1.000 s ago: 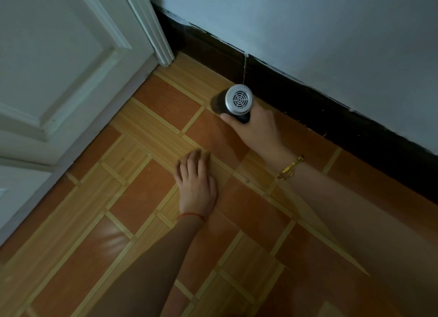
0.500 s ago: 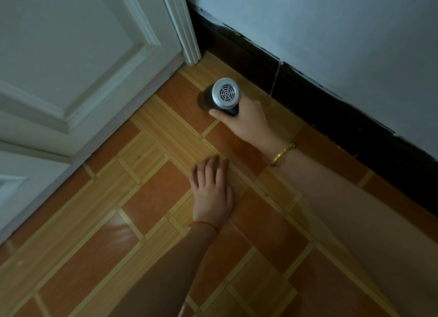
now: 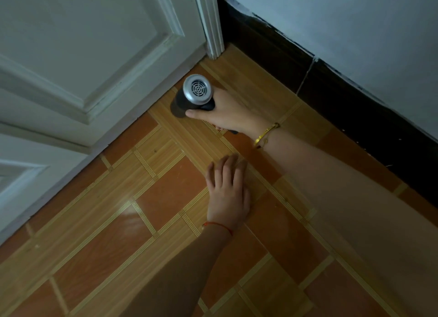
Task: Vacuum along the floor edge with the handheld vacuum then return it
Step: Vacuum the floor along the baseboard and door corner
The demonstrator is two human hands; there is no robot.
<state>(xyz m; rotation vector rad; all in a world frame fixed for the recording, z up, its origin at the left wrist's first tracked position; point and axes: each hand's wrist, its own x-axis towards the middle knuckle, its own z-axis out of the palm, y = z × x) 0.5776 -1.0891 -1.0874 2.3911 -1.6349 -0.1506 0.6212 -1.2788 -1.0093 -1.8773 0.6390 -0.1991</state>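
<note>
The handheld vacuum (image 3: 194, 96) is a dark cylinder with a round silver vent grille facing the camera. Its nose points down at the orange and tan tiled floor (image 3: 166, 193), close to the bottom edge of the white door (image 3: 94, 55). My right hand (image 3: 227, 114), with a gold bracelet on the wrist, grips the vacuum's handle from the right. My left hand (image 3: 228, 193), with a red string on the wrist, lies flat on the floor with its fingers spread, below the vacuum and apart from it.
A black skirting board (image 3: 331, 84) runs along the foot of the pale wall (image 3: 355, 20) at the upper right. The white door frame (image 3: 211, 27) meets the floor at the corner just above the vacuum.
My right hand has carried the vacuum away from the black skirting board, past the corner, toward the bottom of the door. My left hand has stayed flat on the floor.
</note>
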